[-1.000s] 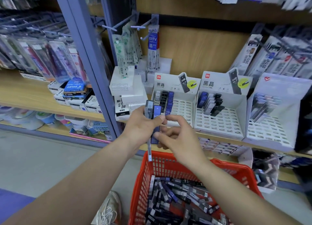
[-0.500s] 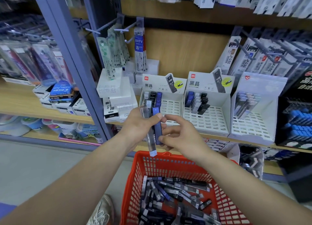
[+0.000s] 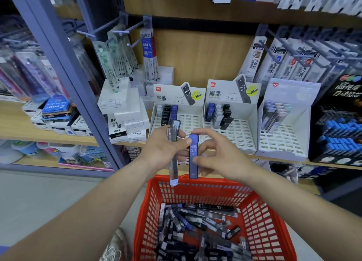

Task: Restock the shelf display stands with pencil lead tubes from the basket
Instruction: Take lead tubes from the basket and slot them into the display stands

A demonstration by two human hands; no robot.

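Blue plastic pencil lead tube (image 3: 193, 156), printed HB 0.7, stands upright above the far rim of the red plastic mesh basket (image 3: 260, 221). Its long axis is vertical and its cap end points up. The right hand (image 3: 221, 158) pinches it: the thumb lies across the front of its lower half, and the curled fingers wrap behind and over its top. The left hand (image 3: 161, 150) grips a smoky clear plastic lead tube (image 3: 174, 168), also upright but leaning a little, with its lower end hanging just over the basket rim. That hand's thumb reaches across and touches the blue tube's upper part. The two tubes stand side by side, slightly apart. A heap of dark lead tubes (image 3: 195, 223) lies in the basket. Behind the hands, on the wooden shelf, a white cardboard display stand (image 3: 190, 123) holds a few upright tubes at its left side.
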